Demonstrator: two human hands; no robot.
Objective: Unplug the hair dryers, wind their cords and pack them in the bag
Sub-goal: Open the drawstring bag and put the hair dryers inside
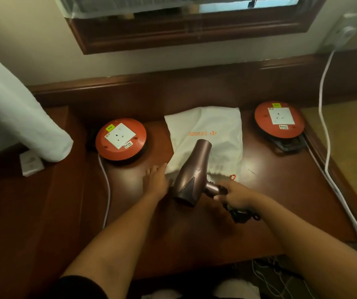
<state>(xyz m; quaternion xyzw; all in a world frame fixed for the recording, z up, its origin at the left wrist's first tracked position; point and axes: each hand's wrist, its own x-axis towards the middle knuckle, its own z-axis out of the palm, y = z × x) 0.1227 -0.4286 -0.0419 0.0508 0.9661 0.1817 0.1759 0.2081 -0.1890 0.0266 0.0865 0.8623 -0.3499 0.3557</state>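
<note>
Both bare arms reach forward at the middle of the frame. The left hand (154, 180) lies flat with straight fingers. The right hand (237, 196) is curled tight.

Right hand (235, 196): grips handle of mauve hair dryer (192, 173), together with bundled black cord (241, 214) hanging below the fist. Dryer nozzle pointed away from the hands, over the white drawstring bag (220, 126) lying flat on the dark wooden desk (281, 190). Left hand (156, 180): fingers at near left corner of bag, just beside dryer body. Beyond left hand: orange socket reel (121, 139). Beyond right hand, further right: second orange socket reel (279, 120).
</note>
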